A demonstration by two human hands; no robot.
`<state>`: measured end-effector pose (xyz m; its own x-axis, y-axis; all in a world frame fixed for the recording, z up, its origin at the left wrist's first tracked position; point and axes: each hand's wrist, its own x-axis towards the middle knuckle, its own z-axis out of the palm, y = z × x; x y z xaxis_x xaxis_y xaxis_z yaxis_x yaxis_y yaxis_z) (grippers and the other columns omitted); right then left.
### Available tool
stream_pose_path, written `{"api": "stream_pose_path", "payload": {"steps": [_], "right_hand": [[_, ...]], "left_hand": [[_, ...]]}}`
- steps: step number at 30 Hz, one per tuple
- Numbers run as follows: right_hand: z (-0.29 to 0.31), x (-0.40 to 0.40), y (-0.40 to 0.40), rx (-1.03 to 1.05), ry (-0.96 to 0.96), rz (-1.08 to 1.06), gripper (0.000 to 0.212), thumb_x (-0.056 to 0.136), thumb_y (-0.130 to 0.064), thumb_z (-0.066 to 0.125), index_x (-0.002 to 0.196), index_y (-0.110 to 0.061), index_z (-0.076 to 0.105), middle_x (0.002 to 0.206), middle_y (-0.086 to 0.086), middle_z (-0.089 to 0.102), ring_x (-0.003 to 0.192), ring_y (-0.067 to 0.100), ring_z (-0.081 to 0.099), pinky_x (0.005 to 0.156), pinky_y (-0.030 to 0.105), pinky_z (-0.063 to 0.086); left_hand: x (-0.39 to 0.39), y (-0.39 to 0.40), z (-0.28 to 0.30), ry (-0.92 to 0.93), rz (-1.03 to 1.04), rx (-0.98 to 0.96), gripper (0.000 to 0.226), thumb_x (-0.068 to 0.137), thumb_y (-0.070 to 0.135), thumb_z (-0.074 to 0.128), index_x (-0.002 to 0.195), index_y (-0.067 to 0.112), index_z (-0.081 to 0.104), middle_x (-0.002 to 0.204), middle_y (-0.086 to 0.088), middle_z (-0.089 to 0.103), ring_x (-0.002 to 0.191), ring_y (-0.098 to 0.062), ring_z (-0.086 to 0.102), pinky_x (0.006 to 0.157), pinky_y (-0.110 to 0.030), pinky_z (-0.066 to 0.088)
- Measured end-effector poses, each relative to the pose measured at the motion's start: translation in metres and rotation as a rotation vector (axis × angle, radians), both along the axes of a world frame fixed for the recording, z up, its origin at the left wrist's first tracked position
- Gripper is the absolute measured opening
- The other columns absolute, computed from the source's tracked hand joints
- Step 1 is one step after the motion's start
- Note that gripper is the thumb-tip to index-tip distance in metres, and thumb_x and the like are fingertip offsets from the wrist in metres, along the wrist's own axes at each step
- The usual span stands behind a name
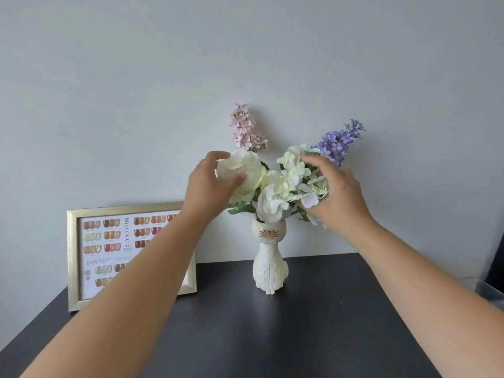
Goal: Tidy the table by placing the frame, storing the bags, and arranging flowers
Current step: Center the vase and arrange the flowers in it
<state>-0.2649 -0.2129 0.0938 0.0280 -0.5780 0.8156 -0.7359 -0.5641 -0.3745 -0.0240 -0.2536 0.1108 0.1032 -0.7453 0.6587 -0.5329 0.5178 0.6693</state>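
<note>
A white cat-shaped vase [270,266] stands upright at the back of the dark table [272,336], holding white blooms, a pink spray [246,129] and a purple spray [341,140]. My left hand [207,184] cups a large white rose [245,170] on the bunch's left side, thumb pressed on its petals. My right hand [335,195] grips the white hydrangea cluster [294,175] on the right side. A gold picture frame [81,257] with a nail colour chart leans upright against the wall, left of the vase, partly hidden by my left forearm.
A pale grey wall [245,64] runs directly behind the table. At the far right edge sits a dark object and something grey [493,293], only partly in view. No bags are visible.
</note>
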Motion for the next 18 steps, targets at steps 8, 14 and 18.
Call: {"api": "stream_pose_path", "payload": {"steps": [8, 14, 18], "right_hand": [[0.038, -0.025, -0.026, 0.111, -0.347, 0.071, 0.058, 0.067, -0.039, 0.083, 0.109, -0.050, 0.045, 0.101, -0.024, 0.052, 0.097, 0.003, 0.050, 0.067, 0.001, 0.029], [0.055, -0.033, -0.037, 0.127, -0.482, 0.104, 0.059, 0.062, -0.040, 0.082, 0.110, -0.046, 0.048, 0.110, -0.018, 0.051, 0.114, 0.014, 0.052, 0.084, 0.023, 0.047], [0.070, -0.034, -0.038, 0.155, -0.566, 0.114, 0.063, 0.061, -0.037, 0.083, 0.116, -0.039, 0.051, 0.115, -0.011, 0.051, 0.102, 0.023, 0.064, 0.070, 0.045, 0.061]], "left_hand": [[0.004, -0.009, 0.027, -0.010, -0.068, 0.080, 0.027, 0.077, 0.031, 0.079, 0.099, 0.033, 0.064, 0.097, 0.005, 0.064, 0.079, -0.019, 0.065, 0.066, -0.034, 0.055], [0.015, -0.008, 0.021, 0.101, -0.038, 0.053, 0.011, 0.078, 0.028, 0.078, 0.075, 0.034, 0.069, 0.088, 0.011, 0.065, 0.061, -0.005, 0.060, 0.053, -0.016, 0.044], [0.013, -0.005, 0.027, 0.184, -0.044, 0.011, 0.010, 0.079, 0.027, 0.076, 0.074, 0.032, 0.069, 0.081, 0.006, 0.067, 0.052, -0.003, 0.056, 0.045, -0.012, 0.037]]}}
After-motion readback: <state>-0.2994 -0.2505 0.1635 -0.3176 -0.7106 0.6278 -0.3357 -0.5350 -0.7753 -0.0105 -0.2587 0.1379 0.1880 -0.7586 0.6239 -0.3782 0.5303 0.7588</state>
